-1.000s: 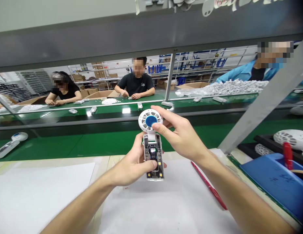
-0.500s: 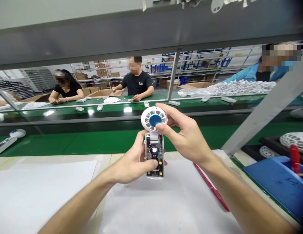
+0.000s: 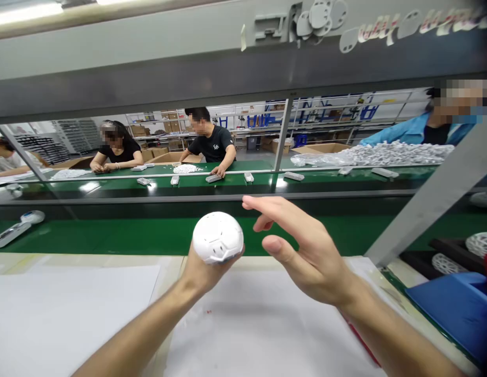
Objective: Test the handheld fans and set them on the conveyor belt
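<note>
A small handheld fan (image 3: 217, 236) is gripped in my left hand (image 3: 202, 269), above the white paper. Its rounded white head points toward me and shows its top, with small slots. The handle is hidden behind the head and my hand. My right hand (image 3: 302, 251) is open to the right of the fan, fingers and thumb spread, not touching it. A red pen (image 3: 363, 343) lies on the paper, partly covered by my right forearm.
A green conveyor belt (image 3: 121, 235) crosses ahead, carrying another fan (image 3: 15, 233) at the left. Co-workers sit beyond it near piles of white parts (image 3: 404, 153). A blue bin (image 3: 455, 314) stands at right beside a slanted metal post (image 3: 431, 201). A shelf edge (image 3: 149, 78) hangs overhead.
The fan has turned so its head faces me and its clear handle with the circuit board is out of sight. My right hand has let go and opened. My view has tilted up.
</note>
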Demonstrator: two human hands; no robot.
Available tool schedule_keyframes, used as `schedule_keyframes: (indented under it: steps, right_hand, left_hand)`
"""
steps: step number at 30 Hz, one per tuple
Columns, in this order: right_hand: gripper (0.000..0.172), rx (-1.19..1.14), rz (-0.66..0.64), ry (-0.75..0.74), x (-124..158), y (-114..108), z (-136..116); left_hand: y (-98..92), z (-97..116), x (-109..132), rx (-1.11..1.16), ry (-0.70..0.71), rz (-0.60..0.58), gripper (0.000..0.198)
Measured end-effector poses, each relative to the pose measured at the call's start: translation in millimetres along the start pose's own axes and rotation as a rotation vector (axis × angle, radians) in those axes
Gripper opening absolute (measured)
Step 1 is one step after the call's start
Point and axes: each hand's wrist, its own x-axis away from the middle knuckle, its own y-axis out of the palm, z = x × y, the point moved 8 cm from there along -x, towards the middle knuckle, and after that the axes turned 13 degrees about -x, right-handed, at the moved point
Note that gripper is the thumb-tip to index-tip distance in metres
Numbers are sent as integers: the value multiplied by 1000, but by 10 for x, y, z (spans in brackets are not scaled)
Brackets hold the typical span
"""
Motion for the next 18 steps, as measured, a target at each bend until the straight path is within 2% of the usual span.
schedule_keyframes:
  steps: [2, 7, 9, 11, 14, 18]
  right_hand:
    - [40, 52, 39, -19, 4, -76, -33]
    - [24, 147, 138, -34, 11, -283, -42]
    - [20, 161, 158, -26, 11, -305, -47]
    - [21, 123, 155, -9, 9, -249, -65]
    - [26, -42, 182, 3, 17, -68, -126]
    - [38, -194, 364, -3, 81, 101, -171]
  left_hand:
    - [-119, -10, -13, -103, 88, 102, 13]
    - [-396, 36, -4, -267, 353, 359, 14]
    - [-486, 102, 7, -350, 427, 442, 7]
    - [-522, 224, 42, -433, 532, 495, 8]
    - [-418, 385, 108, -509, 646, 458, 12]
    - [-103, 426, 190, -536, 583, 315, 8]
